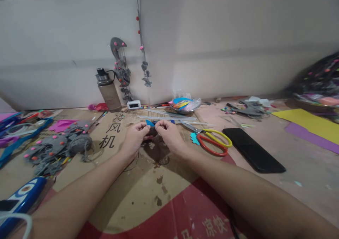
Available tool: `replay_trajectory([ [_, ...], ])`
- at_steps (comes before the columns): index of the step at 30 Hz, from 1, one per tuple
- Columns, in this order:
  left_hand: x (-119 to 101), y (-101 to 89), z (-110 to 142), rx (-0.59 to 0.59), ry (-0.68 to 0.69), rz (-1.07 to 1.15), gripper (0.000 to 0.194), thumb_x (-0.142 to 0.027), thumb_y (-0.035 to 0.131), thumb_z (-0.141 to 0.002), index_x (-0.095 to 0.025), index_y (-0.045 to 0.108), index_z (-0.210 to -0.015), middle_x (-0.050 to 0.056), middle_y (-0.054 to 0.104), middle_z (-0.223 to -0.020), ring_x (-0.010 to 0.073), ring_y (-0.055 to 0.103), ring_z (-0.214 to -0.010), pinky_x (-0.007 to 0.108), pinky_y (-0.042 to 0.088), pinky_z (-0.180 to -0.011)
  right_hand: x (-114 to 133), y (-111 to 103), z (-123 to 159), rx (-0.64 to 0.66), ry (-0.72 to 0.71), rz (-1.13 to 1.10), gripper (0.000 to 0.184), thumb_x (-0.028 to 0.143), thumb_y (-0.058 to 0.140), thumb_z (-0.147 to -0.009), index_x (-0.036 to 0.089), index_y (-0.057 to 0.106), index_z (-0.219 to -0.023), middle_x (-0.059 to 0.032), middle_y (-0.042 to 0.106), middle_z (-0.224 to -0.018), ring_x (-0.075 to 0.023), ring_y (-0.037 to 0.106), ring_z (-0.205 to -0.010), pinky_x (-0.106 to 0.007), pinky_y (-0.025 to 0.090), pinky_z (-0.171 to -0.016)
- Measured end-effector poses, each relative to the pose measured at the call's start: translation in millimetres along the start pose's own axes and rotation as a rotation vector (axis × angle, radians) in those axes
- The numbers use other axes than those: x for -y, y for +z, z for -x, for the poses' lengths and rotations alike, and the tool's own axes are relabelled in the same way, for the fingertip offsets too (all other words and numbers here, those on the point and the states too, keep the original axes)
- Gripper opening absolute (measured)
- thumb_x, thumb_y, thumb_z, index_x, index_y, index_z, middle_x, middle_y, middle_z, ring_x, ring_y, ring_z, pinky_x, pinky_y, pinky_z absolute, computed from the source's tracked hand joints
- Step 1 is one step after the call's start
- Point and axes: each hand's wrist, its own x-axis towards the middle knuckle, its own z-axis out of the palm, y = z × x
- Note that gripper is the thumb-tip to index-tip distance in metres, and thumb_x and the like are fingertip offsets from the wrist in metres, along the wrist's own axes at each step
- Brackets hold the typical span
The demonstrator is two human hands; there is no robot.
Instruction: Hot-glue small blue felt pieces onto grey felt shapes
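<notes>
Both my hands meet at the middle of the cardboard-covered table. My left hand and my right hand are closed in pinches on one small craft piece, dark grey felt with a blue bit on top. The fingertips of both hands nearly touch over it. Most of the piece is hidden by the fingers. Scissors with red and yellow handles lie just right of my right hand.
A black phone lies to the right. Grey felt ornaments with pink beads pile up at left, near a blue tool. A water bottle, small clock, metal bowl and coloured foam sheets stand further back.
</notes>
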Motion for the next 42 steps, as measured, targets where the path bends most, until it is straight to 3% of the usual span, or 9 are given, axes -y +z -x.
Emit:
replay_trajectory([
  [8,2,7.2,11,-0.074,0.033,-0.002,0.031,-0.038,0.073,-0.063,-0.014,0.064,-0.079,0.002,0.064,-0.074,0.0132,0.059,-0.066,0.026,0.052,-0.060,-4,4,5,-0.044,-0.032,-0.045,0.012,0.031,0.053,-0.069,0.019,0.055,-0.068,0.0036,0.049,-0.063,-0.0107,0.040,-0.058,-0.024,0.033,-0.057],
  [15,10,4.7,11,-0.040,0.075,0.047,0.026,-0.037,0.070,-0.068,-0.015,0.062,-0.081,0.000,0.064,-0.078,0.0115,0.059,-0.067,0.026,0.053,-0.066,-3,6,10,-0.052,-0.031,-0.077,0.014,0.032,0.054,-0.070,0.019,0.056,-0.069,0.0036,0.049,-0.064,-0.0110,0.041,-0.059,-0.024,0.035,-0.056],
  [34,8,4.3,14,-0.003,0.067,0.176,0.028,-0.033,0.076,-0.060,-0.014,0.059,-0.071,-0.002,0.057,-0.066,0.0101,0.056,-0.061,0.024,0.054,-0.058,-5,11,17,-0.055,-0.106,-0.056,0.015,0.033,0.051,-0.071,0.019,0.054,-0.071,0.0021,0.048,-0.065,-0.0125,0.042,-0.063,-0.023,0.035,-0.057],
  [42,11,3.1,12,0.025,0.080,0.172,0.025,-0.033,0.074,-0.064,-0.014,0.060,-0.073,-0.001,0.059,-0.069,0.0094,0.055,-0.061,0.024,0.055,-0.058,-5,10,18,-0.048,-0.078,-0.056,0.017,0.035,0.051,-0.071,0.018,0.054,-0.073,0.0020,0.049,-0.066,-0.0119,0.041,-0.062,-0.023,0.034,-0.056],
])
